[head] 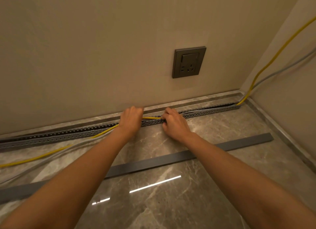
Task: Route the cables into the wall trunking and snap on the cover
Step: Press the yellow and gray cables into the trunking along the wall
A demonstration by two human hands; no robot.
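**At the foot of the wall: both grips closing on the yellow cable**

Along the floor's far edge, the slotted trunking (pixel 68 135) is lying open against the skirting. The left grip (pixel 132 116) is curling round the yellow cable (pixel 151 118) just above the channel. The right grip (pixel 174 122) is pinching the same cable beside it, thumb touching the trunking's slotted side. Both sets of fingertips are facing away, hidden. A grey cable (pixel 282 69) is trailing beside the yellow one, its run inside the channel hard to make out. The cover (pixel 171 157) is lying flat on the floor (pixel 171 203), crossed by both forearms.
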